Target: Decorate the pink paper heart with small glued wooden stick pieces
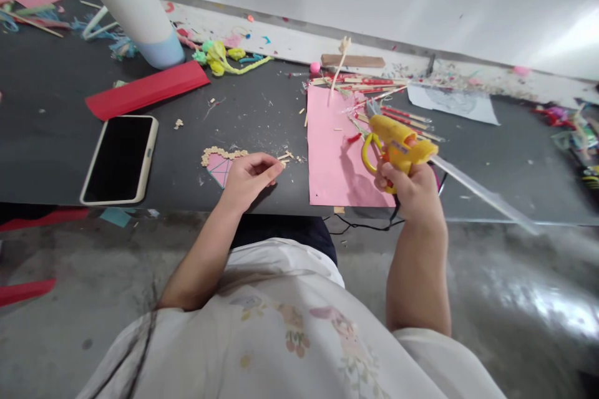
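Note:
My right hand (412, 190) grips a yellow hot glue gun (397, 144), its nozzle pointing left over a pink paper sheet (334, 156) and a clear glue stick (482, 193) jutting out behind to the right. My left hand (250, 176) rests on the dark table (56, 137), fingers curled in a pinch on a small wooden stick piece (282, 162). Just left of it lies a pink heart-shaped piece (219, 162) edged with small wooden bits.
A phone (119, 159) lies face up at the left, a folded red paper (147, 88) behind it. A white and blue bottle (133, 6) stands at the back left. Wooden sticks (388, 96), yarn scraps and a white paper (456, 103) litter the back.

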Action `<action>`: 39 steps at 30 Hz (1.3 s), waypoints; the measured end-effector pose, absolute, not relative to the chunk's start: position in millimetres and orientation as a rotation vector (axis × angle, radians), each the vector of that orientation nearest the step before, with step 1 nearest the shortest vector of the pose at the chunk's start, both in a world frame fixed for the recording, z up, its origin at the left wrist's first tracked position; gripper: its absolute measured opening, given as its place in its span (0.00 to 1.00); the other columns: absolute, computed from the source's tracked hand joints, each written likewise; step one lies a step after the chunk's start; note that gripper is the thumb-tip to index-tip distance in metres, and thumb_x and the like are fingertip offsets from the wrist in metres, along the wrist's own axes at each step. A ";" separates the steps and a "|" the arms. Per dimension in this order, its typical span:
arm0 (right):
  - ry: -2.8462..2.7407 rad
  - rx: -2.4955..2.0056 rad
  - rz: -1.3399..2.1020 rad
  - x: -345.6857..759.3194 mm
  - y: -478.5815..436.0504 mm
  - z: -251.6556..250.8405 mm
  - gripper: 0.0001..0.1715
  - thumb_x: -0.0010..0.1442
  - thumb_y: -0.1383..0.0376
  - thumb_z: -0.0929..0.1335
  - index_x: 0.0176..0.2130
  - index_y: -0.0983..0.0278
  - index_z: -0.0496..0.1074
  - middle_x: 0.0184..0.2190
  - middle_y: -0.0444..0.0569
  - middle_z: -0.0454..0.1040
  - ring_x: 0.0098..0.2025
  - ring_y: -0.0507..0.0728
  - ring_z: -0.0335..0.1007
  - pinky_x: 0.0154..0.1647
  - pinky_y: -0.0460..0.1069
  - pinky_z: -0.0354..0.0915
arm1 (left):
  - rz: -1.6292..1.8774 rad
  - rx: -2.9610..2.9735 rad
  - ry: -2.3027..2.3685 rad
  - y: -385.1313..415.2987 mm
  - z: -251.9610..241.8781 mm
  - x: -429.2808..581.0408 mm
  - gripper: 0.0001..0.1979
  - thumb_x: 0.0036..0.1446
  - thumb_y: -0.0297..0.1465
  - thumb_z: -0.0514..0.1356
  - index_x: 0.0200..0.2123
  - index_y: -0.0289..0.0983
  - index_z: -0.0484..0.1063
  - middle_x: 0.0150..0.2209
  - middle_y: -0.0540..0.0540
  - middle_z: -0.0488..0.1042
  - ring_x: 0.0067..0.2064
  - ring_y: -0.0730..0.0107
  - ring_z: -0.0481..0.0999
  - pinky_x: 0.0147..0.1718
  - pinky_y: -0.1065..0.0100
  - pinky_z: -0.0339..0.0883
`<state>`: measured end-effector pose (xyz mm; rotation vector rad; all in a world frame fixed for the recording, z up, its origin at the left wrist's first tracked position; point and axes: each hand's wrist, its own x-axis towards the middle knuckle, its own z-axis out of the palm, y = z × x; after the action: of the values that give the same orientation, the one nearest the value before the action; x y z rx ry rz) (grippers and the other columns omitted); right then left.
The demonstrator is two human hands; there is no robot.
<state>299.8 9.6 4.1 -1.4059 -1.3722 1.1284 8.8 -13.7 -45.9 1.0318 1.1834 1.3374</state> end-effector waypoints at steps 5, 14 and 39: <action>-1.206 -1.307 1.117 292.9 10.0 14.4 0.12 0.52 0.60 0.72 0.38 0.59 0.72 0.21 0.41 0.60 0.22 0.51 0.54 0.23 0.52 0.52 | 1.321 1.040 1.178 -13.8 -45.9 8.2 0.13 0.45 0.40 0.72 0.26 0.36 0.78 0.22 0.50 0.74 0.20 0.80 0.68 0.20 0.78 0.65; -1.203 -1.240 1.135 291.4 10.2 25.3 0.09 0.55 0.61 0.70 0.38 0.61 0.74 0.22 0.41 0.59 0.21 0.50 0.54 0.21 0.50 0.51 | 1.318 0.998 1.182 -13.1 -47.3 7.9 0.14 0.44 0.39 0.73 0.25 0.36 0.77 0.22 0.51 0.74 0.20 0.80 0.68 0.20 0.76 0.65; -1.348 -1.123 1.793 216.0 -31.0 -9.7 0.23 0.56 0.45 0.70 0.38 0.60 0.71 0.28 0.47 0.72 0.26 0.53 0.70 0.23 0.49 0.71 | 1.388 0.463 0.926 -12.1 -34.6 3.0 0.15 0.39 0.36 0.75 0.24 0.34 0.75 0.22 0.52 0.73 0.19 0.86 0.67 0.19 0.81 0.60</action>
<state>216.0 -31.0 -9.7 -1.1234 -1.3476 1.7935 3.0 -12.1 -34.6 0.4628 0.9259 1.3875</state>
